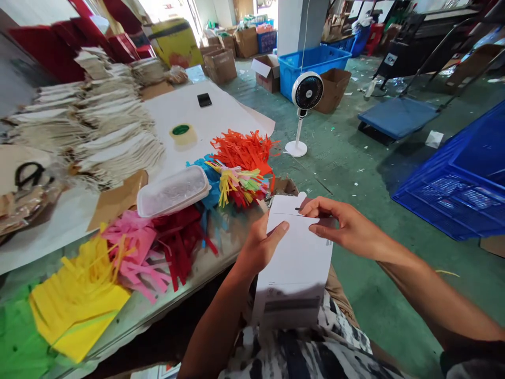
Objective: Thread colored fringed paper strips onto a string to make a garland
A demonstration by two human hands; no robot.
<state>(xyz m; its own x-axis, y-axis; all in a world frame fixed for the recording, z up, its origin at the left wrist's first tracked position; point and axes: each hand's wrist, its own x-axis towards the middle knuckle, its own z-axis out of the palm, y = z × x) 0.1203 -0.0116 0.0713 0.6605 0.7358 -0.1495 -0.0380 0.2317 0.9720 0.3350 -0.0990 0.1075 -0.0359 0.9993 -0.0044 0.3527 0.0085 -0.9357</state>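
My hands hold a flattened white cardboard box upright above my lap. My left hand grips its left edge, with the thumb on the front face. My right hand pinches the top flap near a slit at the upper right. To the left, on the table, lie a clear plastic container and fringed tissue paper in orange, pink, red and yellow. Stacks of cream fabric strips, black-handled scissors and a tape roll lie farther off.
A dark blue plastic crate stands on the green floor to my right. Ahead are a white floor fan, a blue bin, a blue flat cart and several cardboard boxes.
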